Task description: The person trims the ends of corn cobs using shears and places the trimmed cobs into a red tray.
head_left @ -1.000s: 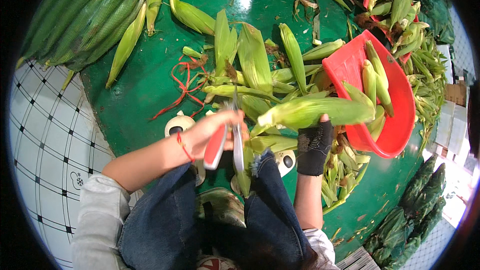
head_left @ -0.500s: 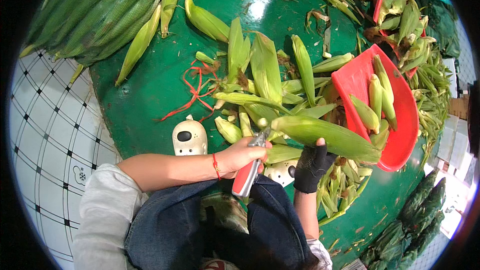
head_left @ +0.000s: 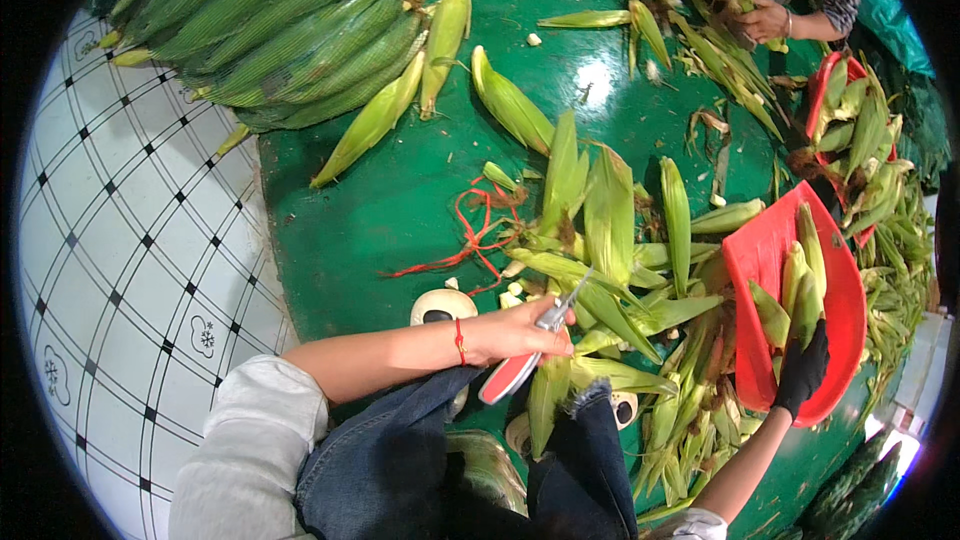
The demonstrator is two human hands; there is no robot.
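My left hand [head_left: 525, 333] is closed around pruning shears [head_left: 528, 360] with red-and-grey handles, the blades pointing up and to the right. They are over a heap of green corn ears and husks [head_left: 610, 205]. My right hand [head_left: 803, 375], in a black glove with bare fingertips, reaches over the near rim of a red plastic scoop [head_left: 757, 240]. Inside the scoop lie several corn ears [head_left: 793, 275]. The gloved hand meets the lower end of a corn ear [head_left: 806, 307]; its dark fingers are too unclear to tell whether they grip it.
A netted bundle of corn [head_left: 290, 50] lies at the far left, with red string [head_left: 475, 235] nearer. At the back right another person's hands [head_left: 745, 0] work over husks. A second red scoop [head_left: 822, 90] of corn stands there. Stripped husks [head_left: 680, 420] are piled beside my legs.
My right hand has moved right, from holding a large corn ear by the shears to the red scoop. The shears stay in my left hand. The view has shifted, showing more of the other person.
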